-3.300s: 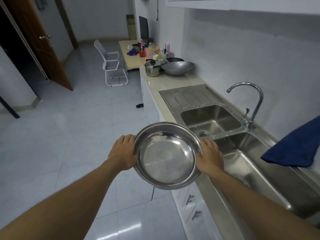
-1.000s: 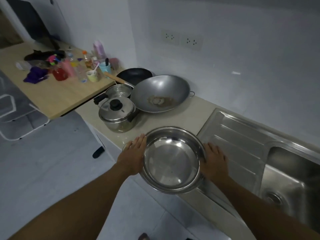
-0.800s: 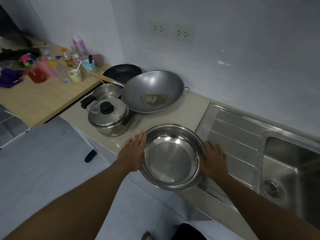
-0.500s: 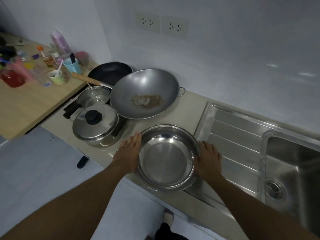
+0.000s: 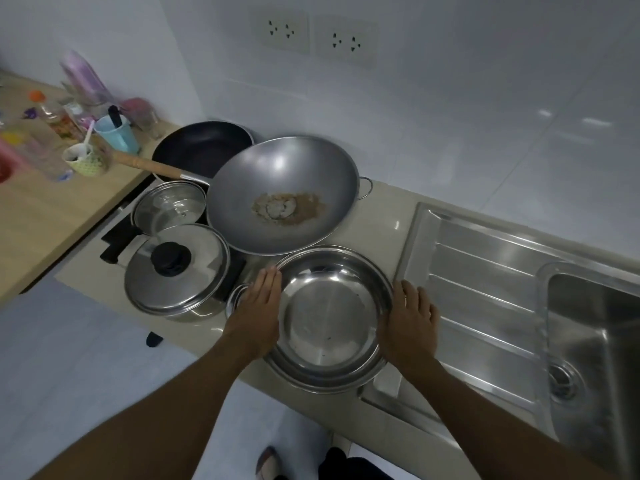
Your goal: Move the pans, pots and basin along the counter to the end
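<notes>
A round steel basin [image 5: 327, 318] sits low over the beige counter [image 5: 375, 223], at its front edge beside the sink's draining board. My left hand [image 5: 258, 308] presses flat against its left rim and my right hand [image 5: 408, 318] against its right rim, so both hold it. Behind it lies a grey wok [image 5: 282, 194] with a brown stain. To the left stands a lidded steel pot [image 5: 176, 271] with a black knob. Further back are a small saucepan [image 5: 169, 206] and a black frying pan [image 5: 202, 148] with a wooden handle.
A steel draining board [image 5: 485, 292] and sink bowl [image 5: 595, 341] lie to the right. A wooden table [image 5: 41, 216] at the left carries cups, bottles and jars. A white tiled wall with two sockets [image 5: 313, 34] runs behind the counter. Pale floor lies below.
I walked along the counter with the basin from the sink to the far end. Over the last second the basin came down and forward, close to the wok and the lidded pot.
</notes>
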Demonstrator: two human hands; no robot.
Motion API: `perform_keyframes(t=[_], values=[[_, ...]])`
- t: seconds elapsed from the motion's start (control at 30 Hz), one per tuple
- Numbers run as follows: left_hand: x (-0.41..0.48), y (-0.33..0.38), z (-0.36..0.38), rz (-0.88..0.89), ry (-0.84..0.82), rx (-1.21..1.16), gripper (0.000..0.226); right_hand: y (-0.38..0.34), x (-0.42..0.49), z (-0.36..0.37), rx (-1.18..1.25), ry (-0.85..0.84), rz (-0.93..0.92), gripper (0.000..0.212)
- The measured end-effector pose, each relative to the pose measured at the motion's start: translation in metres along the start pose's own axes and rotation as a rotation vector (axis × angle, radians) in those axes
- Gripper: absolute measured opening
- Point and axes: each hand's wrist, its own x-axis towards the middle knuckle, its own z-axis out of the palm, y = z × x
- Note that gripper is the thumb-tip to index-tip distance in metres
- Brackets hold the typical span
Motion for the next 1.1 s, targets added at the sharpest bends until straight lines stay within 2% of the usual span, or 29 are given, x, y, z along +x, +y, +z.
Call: perform_keyframes(t=[0.27, 0.63, 0.77, 0.93, 1.1], values=[[0.01, -0.007, 0.014, 0.053, 0.081, 0.079, 0.085, -0.011, 0.001, 0.012, -0.114, -0.024, -0.019, 0.082], [0.014, -0.012, 0.015, 0.083, 0.058, 0.212, 0.083, -0.012, 0.002, 0.021, -0.113, -0.002, 0.015, 0.081], [0.014, -0.012, 0.012, 0.092, 0.054, 0.184, 0.085, -0.011, 0.002, 0.022, -0.109, 0.003, 0.008, 0.081], [0.016, -0.009, 0.002, 0.062, -0.032, 0.066, 0.089, -0.01, 0.001, 0.018, -0.103, -0.019, -0.007, 0.083], [0.01, -0.009, -0.027, 0.104, -0.063, -0.058, 0.078, -0.025, -0.008, -0.001, -0.033, -0.024, 0.003, 0.083]])
